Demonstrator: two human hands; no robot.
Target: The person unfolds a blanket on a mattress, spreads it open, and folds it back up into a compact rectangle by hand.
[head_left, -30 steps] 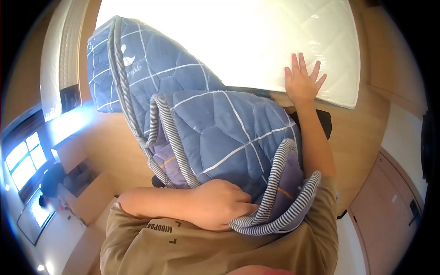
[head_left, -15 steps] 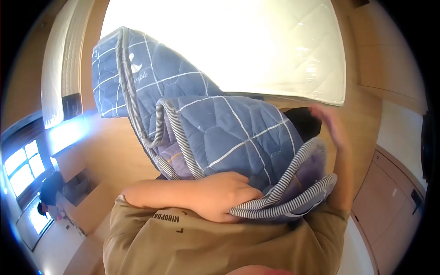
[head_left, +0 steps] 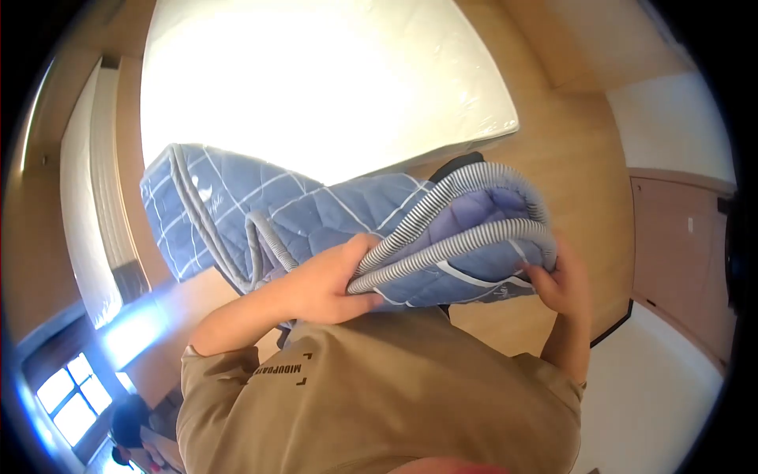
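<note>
A folded blue quilted mattress pad (head_left: 332,213) with white grid lines and striped edging lies across my front. Its fold gapes at the right and shows a purple-blue inner side. My left hand (head_left: 335,280) is closed on the striped edge near the middle, thumb below and fingers above. At the right end, my right hand (head_left: 562,280) grips the pad's edge, with its thumb on the near face and its other fingers largely hidden behind. The pad's left part hangs away from both hands, beside the bed.
A white mattress (head_left: 316,79), glossy as if wrapped in plastic, lies just beyond the pad. Wooden floor (head_left: 560,150) runs along its right side. A pinkish door (head_left: 679,245) stands at the right. Another white mattress (head_left: 91,189) leans upright at the left, above a bright window (head_left: 79,399).
My right hand has come in from beyond the pad and taken hold of its right end. My left hand has moved up and left with its edge. The view has shifted.
</note>
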